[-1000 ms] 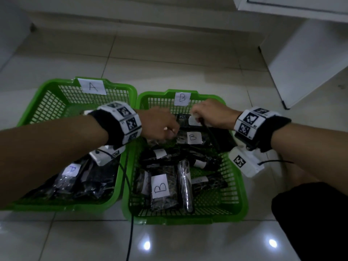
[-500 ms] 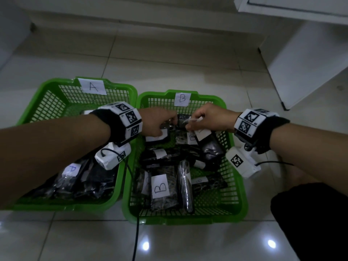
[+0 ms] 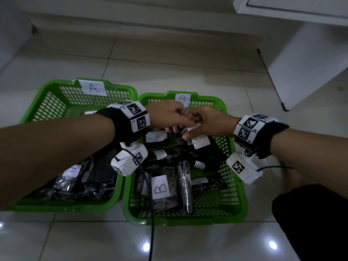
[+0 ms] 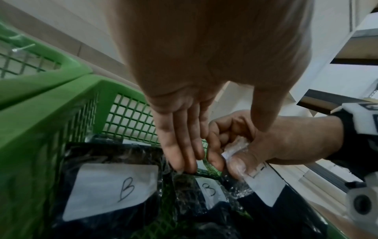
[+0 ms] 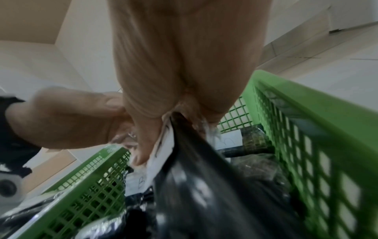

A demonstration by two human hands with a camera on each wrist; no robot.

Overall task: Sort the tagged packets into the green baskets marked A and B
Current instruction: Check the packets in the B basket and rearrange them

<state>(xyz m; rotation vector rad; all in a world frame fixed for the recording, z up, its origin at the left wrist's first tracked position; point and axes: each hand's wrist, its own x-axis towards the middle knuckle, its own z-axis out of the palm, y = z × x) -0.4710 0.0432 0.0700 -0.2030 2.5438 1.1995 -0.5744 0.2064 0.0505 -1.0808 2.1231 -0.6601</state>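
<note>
Two green mesh baskets stand side by side, basket A (image 3: 47,87) on the left and basket B (image 3: 222,104) on the right. Both hold dark packets with white tags. My right hand (image 3: 190,130) pinches the top edge of a black packet (image 3: 209,153) over the far part of basket B; the packet hangs down from the fingers (image 5: 200,186). Its white tag (image 3: 201,142) is partly covered. My left hand (image 3: 175,127) is close beside the right hand, fingers straight (image 4: 184,145), tips touching the clear wrap of the packets below. A B-tagged packet (image 4: 110,189) lies under it.
Several B-tagged packets fill basket B, one large tag near the front (image 3: 160,187). Basket A holds a pile of dark packets (image 3: 84,181) at its near end. A black cable (image 3: 151,232) runs over the tiled floor. A white cabinet (image 3: 301,63) stands at the right.
My right hand has lifted the black packet's top edge out of the pile. My left hand has moved right until the two hands meet over the far part of basket B.
</note>
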